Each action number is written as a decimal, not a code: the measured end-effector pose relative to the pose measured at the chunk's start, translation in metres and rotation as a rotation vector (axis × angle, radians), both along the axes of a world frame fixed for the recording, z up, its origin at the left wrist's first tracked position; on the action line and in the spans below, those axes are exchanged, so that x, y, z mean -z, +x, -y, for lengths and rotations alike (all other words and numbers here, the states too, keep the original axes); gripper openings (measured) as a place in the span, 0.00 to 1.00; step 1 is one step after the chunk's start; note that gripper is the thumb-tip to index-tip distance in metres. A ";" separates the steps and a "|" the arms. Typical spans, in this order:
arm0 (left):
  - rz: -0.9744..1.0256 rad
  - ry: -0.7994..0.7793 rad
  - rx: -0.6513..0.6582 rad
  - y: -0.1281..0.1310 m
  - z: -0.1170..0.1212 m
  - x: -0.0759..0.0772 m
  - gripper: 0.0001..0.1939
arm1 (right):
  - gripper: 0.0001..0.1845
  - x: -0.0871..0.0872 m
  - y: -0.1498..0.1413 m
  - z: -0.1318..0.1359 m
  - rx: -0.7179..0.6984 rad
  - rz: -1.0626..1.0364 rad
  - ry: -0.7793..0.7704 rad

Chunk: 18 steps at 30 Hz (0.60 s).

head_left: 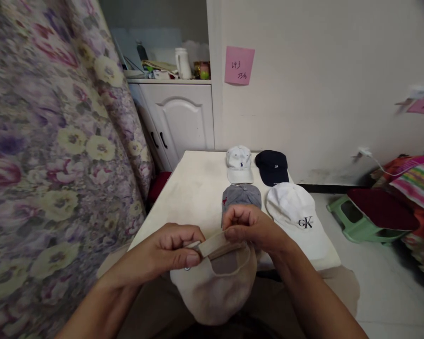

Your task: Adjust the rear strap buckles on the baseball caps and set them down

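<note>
well, beige cap (pixel 215 296) held between left hand (pixel 176 245) and right hand (pixel 250 226)

beige cap (pixel 215 296), strap (pixel 216 243) pinched, over lap (pixel 272 306)

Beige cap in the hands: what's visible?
The beige cap looks like soft fabric. Its rounded crown hangs down by the table's near edge, its arched back opening toward the camera and the strap above that. The left hand pinches the strap near one end; the right hand grips it farther along. Brim and strap fastening can't be made out.
</note>
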<state>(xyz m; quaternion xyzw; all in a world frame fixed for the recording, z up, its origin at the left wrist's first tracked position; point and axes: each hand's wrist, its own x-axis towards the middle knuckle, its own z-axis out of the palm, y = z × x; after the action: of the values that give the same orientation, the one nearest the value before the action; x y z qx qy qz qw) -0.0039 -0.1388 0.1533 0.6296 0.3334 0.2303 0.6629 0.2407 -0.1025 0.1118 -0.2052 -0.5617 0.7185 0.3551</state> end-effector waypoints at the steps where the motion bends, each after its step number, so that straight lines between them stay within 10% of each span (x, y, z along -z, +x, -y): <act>1: 0.011 0.008 -0.021 -0.002 0.001 -0.001 0.16 | 0.13 0.000 0.001 -0.001 -0.023 0.014 0.003; 7: 0.314 -0.144 -0.257 -0.002 0.006 0.000 0.15 | 0.21 0.033 0.012 -0.011 -0.185 -0.020 -0.133; 18: 0.727 -0.349 -0.541 0.013 -0.017 0.048 0.18 | 0.31 0.122 0.014 0.023 0.121 -0.245 -0.366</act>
<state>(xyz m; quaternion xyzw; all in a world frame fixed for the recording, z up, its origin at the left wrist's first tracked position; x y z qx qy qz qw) 0.0087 -0.1221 0.1055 0.2785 0.2658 0.5399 0.7486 0.2549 -0.1259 -0.0105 -0.2109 -0.3615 0.8052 0.4200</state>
